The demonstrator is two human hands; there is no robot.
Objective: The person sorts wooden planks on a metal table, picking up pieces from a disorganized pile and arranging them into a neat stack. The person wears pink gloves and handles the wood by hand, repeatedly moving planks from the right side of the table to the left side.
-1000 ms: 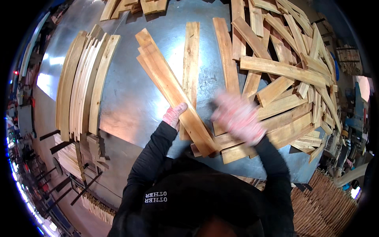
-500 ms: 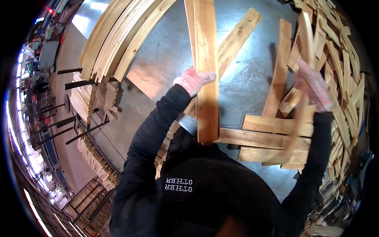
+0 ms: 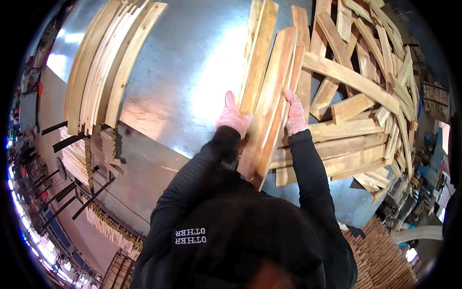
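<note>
Several long wooden planks (image 3: 270,91) stand tilted between my hands, over the metal table. My left hand (image 3: 233,116), in a pinkish knit glove, is closed at their left side with the thumb pointing up; its fingertips are partly hidden and blurred. On the right edge of the bundle, my right hand (image 3: 295,113), in a matching glove, grips with its fingers toward the wood. A second pair of planks (image 3: 260,53) leans along the left of the bundle, next to my left hand. Some lower ends come close to my chest.
A large jumbled heap of planks (image 3: 380,62) covers the table's right side. Several planks (image 3: 341,147) lie crosswise beside my right forearm. At the left, a neat row of long boards (image 3: 103,62) rests along the shiny metal table (image 3: 178,72). Black rack arms (image 3: 70,143) stick out below.
My right hand has come left from the heap to the planks by my left hand, bringing a plank along. The view has shifted right.
</note>
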